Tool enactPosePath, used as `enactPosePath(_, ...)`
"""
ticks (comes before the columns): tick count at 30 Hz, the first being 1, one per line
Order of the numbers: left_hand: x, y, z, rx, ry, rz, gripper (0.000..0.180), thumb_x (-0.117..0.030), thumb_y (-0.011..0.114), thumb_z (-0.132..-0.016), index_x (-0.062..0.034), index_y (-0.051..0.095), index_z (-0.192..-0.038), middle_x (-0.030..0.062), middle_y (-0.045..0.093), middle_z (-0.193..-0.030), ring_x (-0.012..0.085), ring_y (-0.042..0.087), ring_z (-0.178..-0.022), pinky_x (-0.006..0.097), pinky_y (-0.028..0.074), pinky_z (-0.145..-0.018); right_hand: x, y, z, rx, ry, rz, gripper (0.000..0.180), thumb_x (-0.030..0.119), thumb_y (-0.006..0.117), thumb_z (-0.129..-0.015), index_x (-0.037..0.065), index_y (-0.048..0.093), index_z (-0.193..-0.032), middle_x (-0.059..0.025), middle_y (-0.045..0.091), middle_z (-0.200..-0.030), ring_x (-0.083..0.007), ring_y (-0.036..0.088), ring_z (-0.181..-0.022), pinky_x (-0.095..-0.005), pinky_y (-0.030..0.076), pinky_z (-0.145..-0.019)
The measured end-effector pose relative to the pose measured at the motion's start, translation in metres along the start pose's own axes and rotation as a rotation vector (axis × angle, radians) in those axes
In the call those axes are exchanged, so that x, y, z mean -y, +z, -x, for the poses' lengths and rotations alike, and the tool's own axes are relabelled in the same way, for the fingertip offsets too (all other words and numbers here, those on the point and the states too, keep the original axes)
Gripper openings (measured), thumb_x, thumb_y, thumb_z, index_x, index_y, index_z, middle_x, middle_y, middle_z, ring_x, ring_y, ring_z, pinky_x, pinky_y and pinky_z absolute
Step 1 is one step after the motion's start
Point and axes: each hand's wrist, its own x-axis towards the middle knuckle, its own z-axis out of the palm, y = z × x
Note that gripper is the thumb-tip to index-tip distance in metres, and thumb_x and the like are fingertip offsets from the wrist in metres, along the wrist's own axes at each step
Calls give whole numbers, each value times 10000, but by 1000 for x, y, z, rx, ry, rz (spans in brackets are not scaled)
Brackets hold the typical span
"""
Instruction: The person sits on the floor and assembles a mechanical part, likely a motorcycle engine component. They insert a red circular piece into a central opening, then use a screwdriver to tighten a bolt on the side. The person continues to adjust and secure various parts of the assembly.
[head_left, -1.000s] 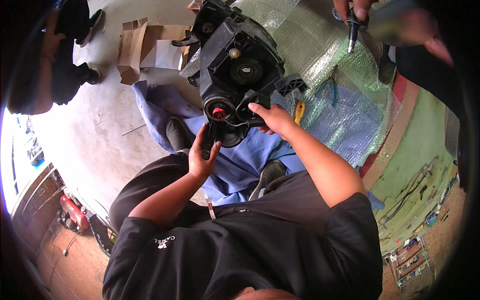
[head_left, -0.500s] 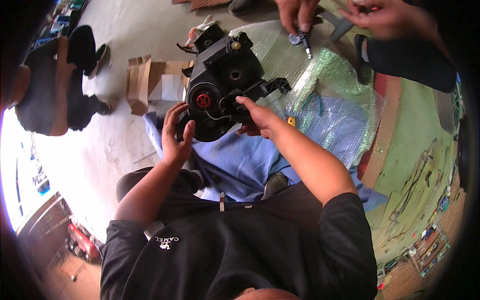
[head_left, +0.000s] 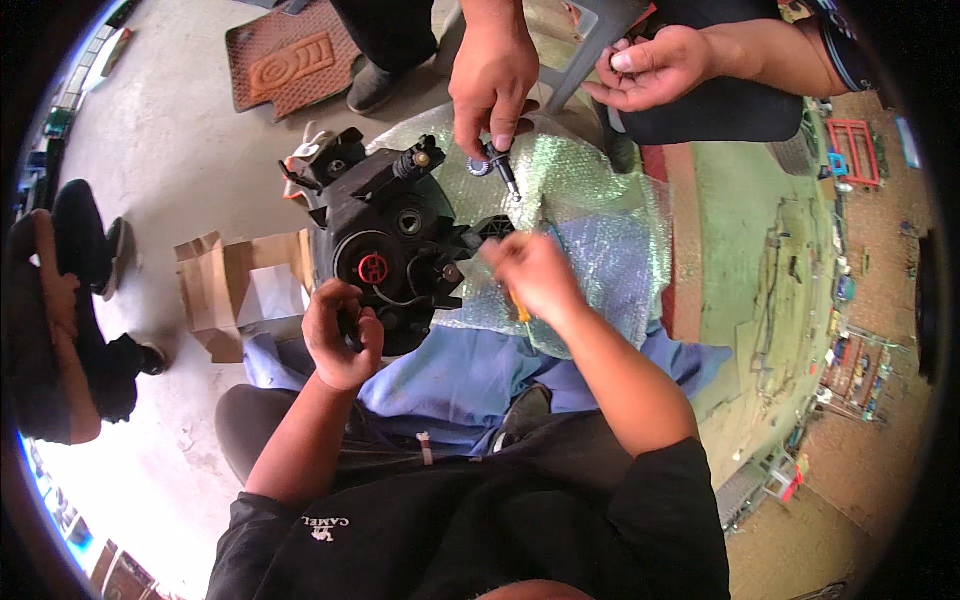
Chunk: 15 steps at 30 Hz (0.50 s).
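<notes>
Currently, in the head view, a black headlight unit (head_left: pixel 388 238) is covering part of the left edge of the bubble wrap (head_left: pixel 575 165), its back, with a round red cap (head_left: pixel 373 268), facing upward. A blue cloth (head_left: pixel 440 375) is lying at its near side. The left hand (head_left: pixel 342 335) is grasping the unit's near left rim, fingers curled. The right hand (head_left: pixel 535 275) is hovering by the unit's right-hand bracket; it is blurring, so I cannot tell whether its fingers are clenched, released or touching. Near it, a yellow-handled screwdriver (head_left: pixel 521 308) and teal pliers (head_left: pixel 556 236) are lying partly hidden. An open cardboard box (head_left: pixel 210 285) is lying left of the unit. Toward the wrap's far edge, a co-worker's hand (head_left: pixel 495 80) is holding a small black metal-tipped part (head_left: pixel 500 165).
</notes>
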Motion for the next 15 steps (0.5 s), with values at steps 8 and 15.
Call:
enactPosePath(8,4,0,-1,4,48,169,395,134,510,-676,30,496,-1057,31,430,-737,91,346,-540,233,279,-500,77,-83,-49,-1098,-473,-204,280,111,780,-824,-6,713,-1069,-32,652,-745,-99,580,-662,-267,472,-616)
enactPosePath(15,4,-2,-9,29,94,120,410,112,537,-641,10,531,-1038,35,413,-649,127,348,-477,267,288,-456,101,-88,-75,-1059,-514,-405,181,130,735,-882,-8,746,-999,-34,734,-819,-96,655,-659,-230,487,-551)
